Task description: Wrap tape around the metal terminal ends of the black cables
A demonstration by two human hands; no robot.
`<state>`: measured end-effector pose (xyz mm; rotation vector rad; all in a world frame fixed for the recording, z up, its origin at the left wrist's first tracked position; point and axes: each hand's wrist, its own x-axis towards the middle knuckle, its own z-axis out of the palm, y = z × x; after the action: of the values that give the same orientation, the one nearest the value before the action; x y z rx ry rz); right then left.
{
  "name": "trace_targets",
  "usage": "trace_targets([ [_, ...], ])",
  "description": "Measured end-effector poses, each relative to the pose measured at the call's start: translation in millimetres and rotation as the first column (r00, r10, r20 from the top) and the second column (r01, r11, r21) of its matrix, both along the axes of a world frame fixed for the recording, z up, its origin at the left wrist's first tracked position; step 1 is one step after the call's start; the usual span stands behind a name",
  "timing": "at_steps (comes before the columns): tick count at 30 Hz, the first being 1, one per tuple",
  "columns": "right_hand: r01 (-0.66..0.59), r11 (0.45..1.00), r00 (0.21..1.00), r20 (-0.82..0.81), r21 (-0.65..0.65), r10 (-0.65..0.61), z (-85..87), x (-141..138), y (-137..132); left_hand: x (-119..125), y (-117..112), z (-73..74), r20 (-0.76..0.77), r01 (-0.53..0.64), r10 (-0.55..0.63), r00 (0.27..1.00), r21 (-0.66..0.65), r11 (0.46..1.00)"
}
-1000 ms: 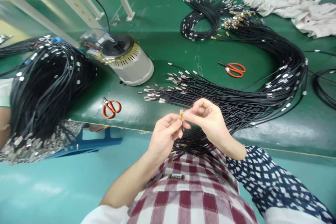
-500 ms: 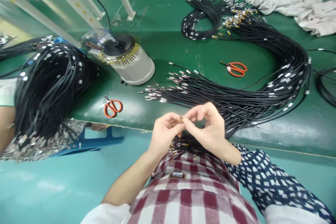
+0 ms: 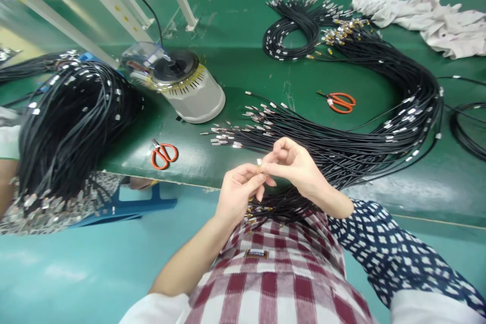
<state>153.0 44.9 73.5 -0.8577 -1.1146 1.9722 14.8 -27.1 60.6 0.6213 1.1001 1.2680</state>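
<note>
Right hand (image 3: 299,171) has lifted; tiny piece (image 3: 259,162) (white, yellowish below) shows

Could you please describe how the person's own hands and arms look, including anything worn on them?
The left hand and right hand wear no gloves. The left forearm is bare below a white sleeve; the right forearm wears a navy oversleeve with white patches, white cloth showing above it.
</note>
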Motion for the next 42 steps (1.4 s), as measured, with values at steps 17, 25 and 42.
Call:
trace_targets([
  [17,-0.13,0.976,0.988,0.111,0.173,0.112,-0.3,0.1,19.6,-11.3,4.9,-9.0,0.213,0.148,-0.139,0.967,-0.029,0.988],
  [25,-0.046,0.936,0.958,0.282,0.348,-0.057,-11.4,5.8,16.5,-19.1,7.7,-7.3,0.248,0.123,-0.116,0.962,-0.015,0.992],
  [42,-0.195,0.865,0.952,0.302,0.462,0.054,-19.8,-14.5,8.5,-18.8,0.7,-20.1,0.283,0.127,-0.103,0.953,-0.065,0.99],
])
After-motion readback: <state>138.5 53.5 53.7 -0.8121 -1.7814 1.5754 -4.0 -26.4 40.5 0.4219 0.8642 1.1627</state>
